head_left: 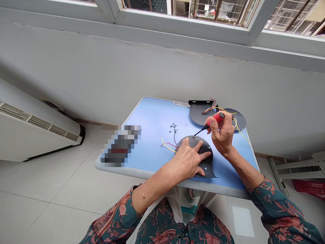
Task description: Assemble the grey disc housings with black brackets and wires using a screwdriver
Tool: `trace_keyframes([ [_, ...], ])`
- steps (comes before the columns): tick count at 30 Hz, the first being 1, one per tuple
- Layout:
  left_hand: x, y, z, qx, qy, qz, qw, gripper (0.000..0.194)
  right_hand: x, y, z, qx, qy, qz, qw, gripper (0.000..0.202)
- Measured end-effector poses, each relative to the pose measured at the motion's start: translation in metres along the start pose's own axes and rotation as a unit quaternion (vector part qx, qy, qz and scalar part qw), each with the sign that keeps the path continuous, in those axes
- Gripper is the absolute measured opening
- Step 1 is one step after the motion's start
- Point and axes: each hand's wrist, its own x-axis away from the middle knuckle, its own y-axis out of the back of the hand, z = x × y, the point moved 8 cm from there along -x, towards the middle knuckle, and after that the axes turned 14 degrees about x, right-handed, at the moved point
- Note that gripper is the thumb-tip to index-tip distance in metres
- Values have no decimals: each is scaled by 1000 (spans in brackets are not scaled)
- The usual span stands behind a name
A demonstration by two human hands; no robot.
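My left hand (pixel 189 158) lies with spread fingers on a dark grey, round-ended metal plate (pixel 208 158), pressing it to the table. Screws show around the plate's rim, and red, yellow and black wires come out at its left side. In my right hand (pixel 223 134) is a screwdriver (pixel 214 119) with a red and black handle, my fingers wrapped round it. Its tip meets a screw (pixel 193 136) at the plate's far edge. Left of the plate, a small cluster of dark screws (pixel 173 128) lies loose.
Two similar plates with wires, one bracketed plate (pixel 199 115) and one round plate (pixel 240 120), lie at the table's back right. A blurred-out dark object (pixel 119 147) is at the left of the blue table (pixel 149 115). A wall and window stand behind.
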Motion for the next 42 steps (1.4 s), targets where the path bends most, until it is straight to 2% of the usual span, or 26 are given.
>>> trace_keyframes([
  [4,0,1,0,8,-3,-11,1000,75,-4,-3,1,-20,5,35,999,30],
  [8,0,1,0,3,-3,-9,1000,74,-15,-10,10,-57,48,129,989,34],
  [11,0,1,0,2,-5,-5,1000,74,-23,-17,11,-98,40,198,974,35],
  [13,0,1,-2,6,-12,-13,1000,73,-27,-20,12,-100,21,219,970,38],
  [16,2,4,-1,34,-23,-38,998,70,-29,-23,18,-43,12,225,973,44],
  [19,3,15,21,138,31,-121,982,41,-28,-25,28,27,33,206,978,45],
  [21,5,25,51,225,110,-217,944,21,-28,-25,32,69,47,175,981,42],
  [22,6,29,66,254,145,-265,919,18,-28,-25,33,89,53,160,982,40],
  [24,2,33,87,293,171,-318,885,14,-28,-27,35,125,61,140,980,34],
  [26,-10,30,97,343,160,-315,870,11,-27,-29,34,153,55,136,977,28],
  [28,-22,26,98,357,141,-298,874,7,-26,-32,33,176,38,143,973,26],
  [33,-29,28,94,309,143,-305,889,11,-26,-30,34,177,14,155,972,24],
  [35,-31,28,93,308,137,-300,892,11,-30,-24,36,131,28,164,977,21],
  [38,-32,29,92,303,129,-289,899,12,-36,-13,47,68,89,185,976,21],
  [42,-31,27,91,321,117,-290,894,13,-43,-5,58,120,129,191,966,17],
])
